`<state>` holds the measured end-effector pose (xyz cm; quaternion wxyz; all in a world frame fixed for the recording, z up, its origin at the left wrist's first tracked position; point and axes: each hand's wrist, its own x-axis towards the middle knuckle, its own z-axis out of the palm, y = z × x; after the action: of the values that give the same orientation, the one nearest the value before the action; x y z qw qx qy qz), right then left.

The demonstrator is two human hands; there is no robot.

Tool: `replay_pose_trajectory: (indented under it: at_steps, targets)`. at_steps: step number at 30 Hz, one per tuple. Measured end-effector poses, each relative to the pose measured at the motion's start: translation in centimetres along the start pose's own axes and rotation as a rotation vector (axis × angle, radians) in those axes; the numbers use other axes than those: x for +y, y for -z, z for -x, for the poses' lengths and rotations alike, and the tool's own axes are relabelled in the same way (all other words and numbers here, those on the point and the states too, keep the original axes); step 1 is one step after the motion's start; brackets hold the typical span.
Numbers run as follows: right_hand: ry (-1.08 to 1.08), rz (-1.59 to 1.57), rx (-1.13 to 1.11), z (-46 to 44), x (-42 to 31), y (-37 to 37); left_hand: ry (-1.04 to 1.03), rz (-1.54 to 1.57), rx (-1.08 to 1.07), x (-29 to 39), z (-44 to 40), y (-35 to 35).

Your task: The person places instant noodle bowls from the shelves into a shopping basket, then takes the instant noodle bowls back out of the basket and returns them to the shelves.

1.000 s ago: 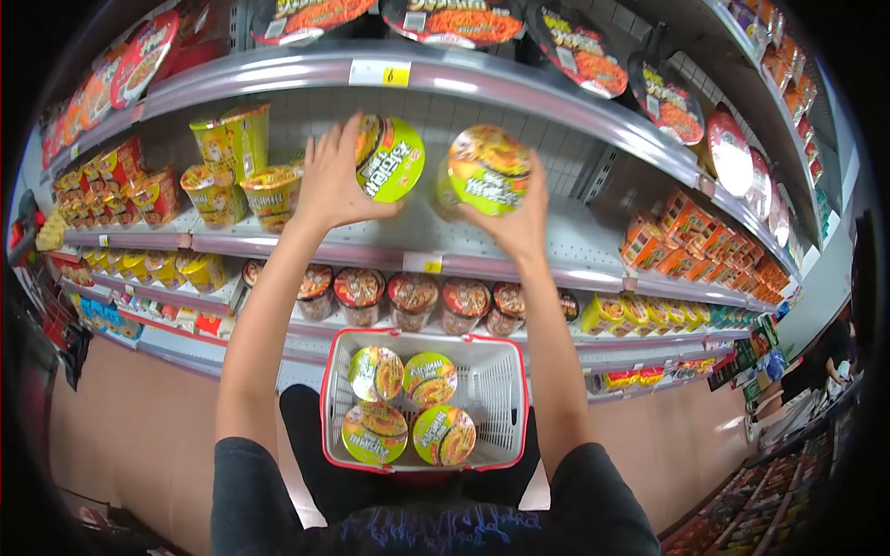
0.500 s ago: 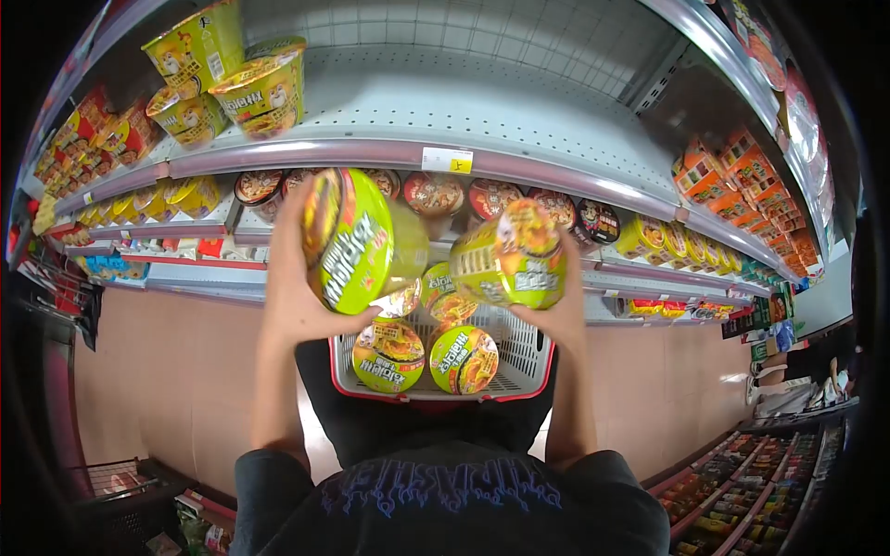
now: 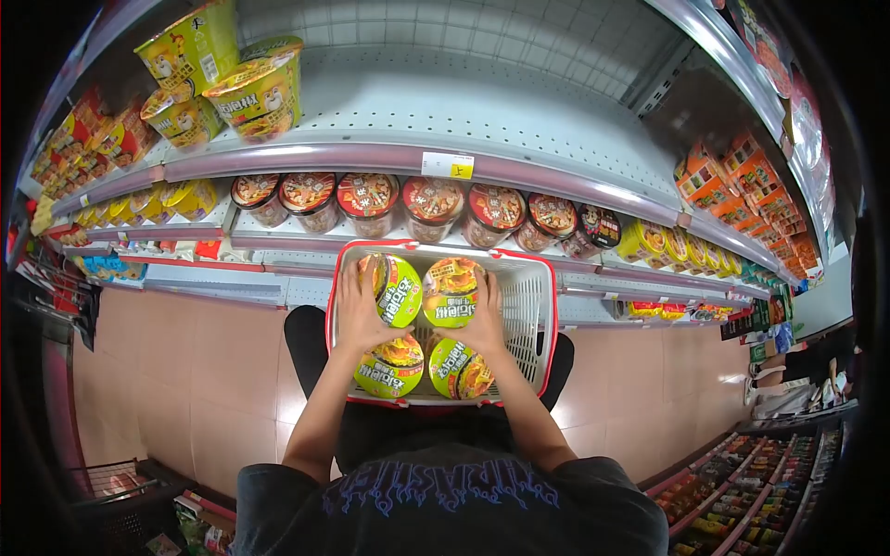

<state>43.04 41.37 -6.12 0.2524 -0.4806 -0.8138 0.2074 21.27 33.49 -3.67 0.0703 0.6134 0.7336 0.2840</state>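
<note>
Inside the white basket with a red rim (image 3: 528,324), my left hand (image 3: 357,310) grips a green-lidded instant noodle cup (image 3: 397,292) from its left side. My right hand (image 3: 484,320) is wrapped round the right side of another noodle cup (image 3: 451,289), level with the first. Just nearer to me, two more cups of the same kind, a left one (image 3: 391,367) and a right one (image 3: 459,371), sit in the basket, partly covered by my hands. Whatever lies under the two held cups is hidden.
Several matching noodle cups (image 3: 255,97) stand stacked on the upper shelf at left. Below the shelf edge (image 3: 371,159) runs a row of red-lidded cups (image 3: 432,199). Orange packs (image 3: 742,181) fill the right side. A person's legs (image 3: 788,371) show at far right.
Both hands have moved down and toward me with their noodle cups, from in front of the shelf into the basket. More of the red-lidded row and the basket now shows.
</note>
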Motion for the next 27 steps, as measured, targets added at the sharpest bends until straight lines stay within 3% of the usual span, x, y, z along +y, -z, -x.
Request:
replay_pose_trajectory:
  at_steps: [6, 12, 14, 19, 21, 23, 27]
  targets:
    - [0.058, -0.034, -0.006, 0.3, 0.4, -1.2, 0.040, -0.009, -0.005, -1.1, 0.3, -1.3]
    - [0.059, 0.081, -0.051, -0.4, -0.9, -0.1, -0.055, 0.079, 0.052, -2.1, 0.0, 0.3]
    - [0.225, 0.047, 0.026, -2.3, -2.9, 1.3, -0.073, 0.116, 0.161, -2.3, -1.0, 3.0]
    - [0.717, -0.098, 0.221, -9.0, -12.3, 5.8, -0.221, 0.308, 0.788, -4.7, -6.6, 14.5]
    - [0.821, -0.161, 0.263, -11.9, -16.8, 7.2, -0.250, 0.189, 0.984, -5.5, -9.4, 20.2]
    - [0.846, -0.213, 0.302, -14.5, -22.3, 8.6, -0.299, 0.174, 1.091, -6.6, -12.2, 24.9]
    - [0.809, -0.259, 0.375, -20.9, -30.1, 8.1, -0.132, 0.148, 1.014, -10.3, -18.9, 30.7]
